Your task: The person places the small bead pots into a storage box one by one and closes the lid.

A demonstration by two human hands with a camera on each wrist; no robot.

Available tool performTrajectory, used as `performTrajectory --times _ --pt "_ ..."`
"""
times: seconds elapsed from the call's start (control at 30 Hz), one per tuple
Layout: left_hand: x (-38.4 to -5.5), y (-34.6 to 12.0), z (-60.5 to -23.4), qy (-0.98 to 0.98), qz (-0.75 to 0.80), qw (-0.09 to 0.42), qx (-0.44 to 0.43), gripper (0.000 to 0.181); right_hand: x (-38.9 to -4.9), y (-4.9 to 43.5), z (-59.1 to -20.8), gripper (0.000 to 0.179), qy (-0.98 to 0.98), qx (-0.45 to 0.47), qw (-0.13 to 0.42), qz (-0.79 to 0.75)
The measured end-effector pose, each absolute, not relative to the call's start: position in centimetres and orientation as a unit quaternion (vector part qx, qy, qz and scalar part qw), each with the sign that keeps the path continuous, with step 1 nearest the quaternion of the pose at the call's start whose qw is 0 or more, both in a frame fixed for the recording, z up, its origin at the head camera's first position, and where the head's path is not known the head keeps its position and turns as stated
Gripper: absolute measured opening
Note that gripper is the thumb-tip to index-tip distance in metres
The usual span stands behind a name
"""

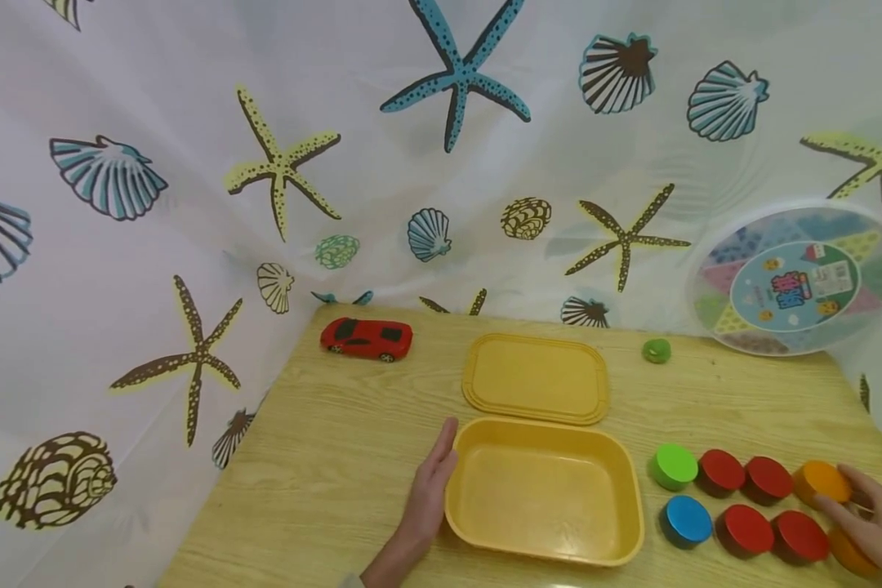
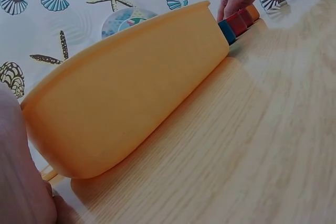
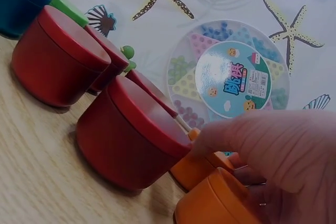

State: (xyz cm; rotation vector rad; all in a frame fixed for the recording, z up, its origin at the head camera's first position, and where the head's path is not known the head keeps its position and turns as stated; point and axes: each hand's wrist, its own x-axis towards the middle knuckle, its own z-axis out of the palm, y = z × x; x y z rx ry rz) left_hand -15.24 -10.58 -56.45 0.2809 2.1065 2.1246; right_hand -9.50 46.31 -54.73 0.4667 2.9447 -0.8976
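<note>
A yellow-orange plastic tub (image 1: 544, 551) stands on the wooden table. My left hand (image 1: 429, 490) rests against its left side with the fingers straight; in the left wrist view part of that hand (image 2: 21, 166) shows beside the tub's outer wall (image 2: 121, 87). At the right, my right hand (image 1: 878, 518) has thumb and fingers around the back orange round tin (image 1: 819, 482). A front orange tin (image 3: 212, 203) lies just under that hand. Beside them, in two rows, stand several red tins (image 3: 128, 135), a green tin (image 1: 674, 465) and a blue tin (image 1: 686, 521).
A flat yellow lid (image 1: 535, 377) lies behind the tub. Further back are a red toy car (image 1: 367, 339) and a small green object (image 1: 657, 351). A round board-game package (image 1: 794, 282) leans against the shell-patterned cloth (image 1: 382, 196) at the back right.
</note>
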Motion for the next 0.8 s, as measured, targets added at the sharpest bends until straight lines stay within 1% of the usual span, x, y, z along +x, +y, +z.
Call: performTrajectory --times 0.17,0.27,0.43,0.6,0.8 --pt "-15.3 -10.4 -56.4 0.701 0.704 0.069 0.095 0.062 -9.7 46.0 -54.9 0.088 0.941 0.17 0.017 -0.291" --pt "-15.2 -10.3 -56.4 0.698 0.706 0.074 0.095 0.062 -9.7 45.8 -55.2 0.089 0.939 0.171 -0.003 -0.298" --pt "-14.7 -10.2 -56.4 0.69 0.713 0.083 0.093 0.06 -9.6 45.6 -55.8 0.077 0.932 0.167 -0.054 -0.318" --pt "-14.3 -10.2 -56.5 0.689 0.716 0.074 0.092 0.06 -9.9 45.6 -56.2 0.07 0.921 0.18 -0.067 -0.339" --pt "-14.1 -10.3 -56.6 0.686 0.718 0.078 0.094 0.06 -10.0 45.6 -56.7 0.059 0.907 0.191 -0.099 -0.362"
